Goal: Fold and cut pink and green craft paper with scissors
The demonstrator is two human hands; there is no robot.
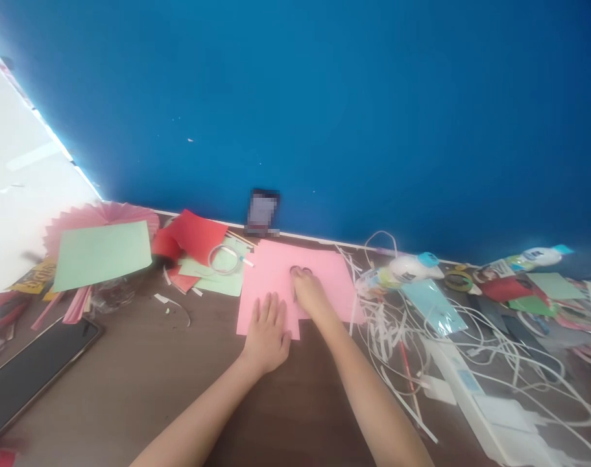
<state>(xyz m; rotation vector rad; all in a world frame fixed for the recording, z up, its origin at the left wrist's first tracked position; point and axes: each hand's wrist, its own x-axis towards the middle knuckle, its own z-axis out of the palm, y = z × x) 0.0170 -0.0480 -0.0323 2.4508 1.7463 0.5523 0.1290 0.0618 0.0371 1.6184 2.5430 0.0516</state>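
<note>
Pink paper (263, 266) lies on the brown table in front of me, in overlapping sheets. My left hand (268, 334) rests flat on its lower part, fingers stretched out and nothing held. My right hand (309, 292) is closed around a pair of scissors (307, 269) over the middle of the paper. Only the dark handle loops and a bit of the blades show; the hand hides the rest, so I cannot tell whether the blades touch the paper.
Left stand a pink paper fan (100, 214), a green sheet (103, 255), red paper (198, 237) and a large phone (37, 373). A small screen (263, 212) leans on the blue wall. Right are glue bottles (402, 271), paper strips, tangled cables and a power strip (463, 389).
</note>
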